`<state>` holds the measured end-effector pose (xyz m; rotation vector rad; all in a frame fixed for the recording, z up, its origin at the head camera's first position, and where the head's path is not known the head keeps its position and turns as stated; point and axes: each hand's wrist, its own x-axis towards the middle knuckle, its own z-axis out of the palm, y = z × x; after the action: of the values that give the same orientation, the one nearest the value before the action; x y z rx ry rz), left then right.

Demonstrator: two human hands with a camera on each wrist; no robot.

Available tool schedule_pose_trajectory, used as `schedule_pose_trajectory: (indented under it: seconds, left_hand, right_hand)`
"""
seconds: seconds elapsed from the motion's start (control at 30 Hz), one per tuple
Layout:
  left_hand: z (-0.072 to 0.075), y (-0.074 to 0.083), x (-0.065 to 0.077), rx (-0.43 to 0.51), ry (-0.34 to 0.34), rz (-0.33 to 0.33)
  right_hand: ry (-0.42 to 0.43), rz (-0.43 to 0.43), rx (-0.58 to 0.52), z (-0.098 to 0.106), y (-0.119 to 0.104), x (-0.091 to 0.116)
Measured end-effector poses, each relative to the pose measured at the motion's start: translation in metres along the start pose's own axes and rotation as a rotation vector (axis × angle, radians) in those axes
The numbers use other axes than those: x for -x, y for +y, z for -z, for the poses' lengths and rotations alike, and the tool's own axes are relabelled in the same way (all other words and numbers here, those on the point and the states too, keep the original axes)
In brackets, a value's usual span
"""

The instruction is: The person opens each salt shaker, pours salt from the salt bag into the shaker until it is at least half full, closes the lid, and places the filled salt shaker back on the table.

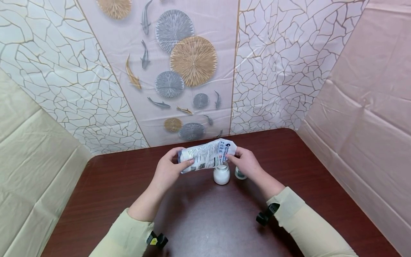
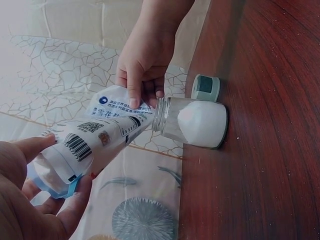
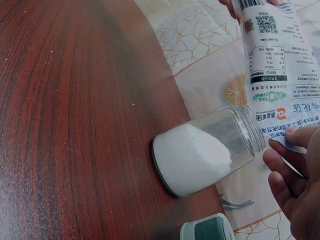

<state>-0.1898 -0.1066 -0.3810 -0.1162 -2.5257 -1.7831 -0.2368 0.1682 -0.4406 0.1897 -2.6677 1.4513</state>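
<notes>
A white printed bag of salt [image 1: 205, 155] is held tilted over a glass jar [image 1: 221, 175]. My left hand [image 1: 167, 167] grips the bag's bulging end, thumb on the printed face. With thumb and fingers my right hand [image 1: 246, 162] pinches the other end, right at the jar's mouth. In the right wrist view the jar stands upright on the table, more than half full of white salt [image 3: 187, 160], heaped higher on one side. The bag's opening is hidden, and I cannot tell whether salt is flowing. Close by the jar is a green and white lid [image 2: 206, 88].
The dark red wooden table [image 1: 205, 225] ends at a patterned cloth wall [image 1: 269, 71] behind, with plain cloth at both sides. A few white grains [image 3: 47, 62] lie scattered on the wood. Both wrists wear a black strapped device [image 1: 268, 214].
</notes>
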Motion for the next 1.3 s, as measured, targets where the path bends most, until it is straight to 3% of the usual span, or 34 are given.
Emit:
schedule_pose_trajectory:
  seconds: [1.0,1.3]
  left_hand:
    - [0.0003,-0.0031,-0.0012,-0.013,0.003,-0.003]
    - [0.0010,-0.0063,0.0013,0.036,0.001,0.013]
  right_hand:
    - [0.010,0.008,-0.001,-0.0017,0.0025,-0.0012]
    - [-0.009,-0.004,-0.022,-0.0008,0.0005,-0.0017]
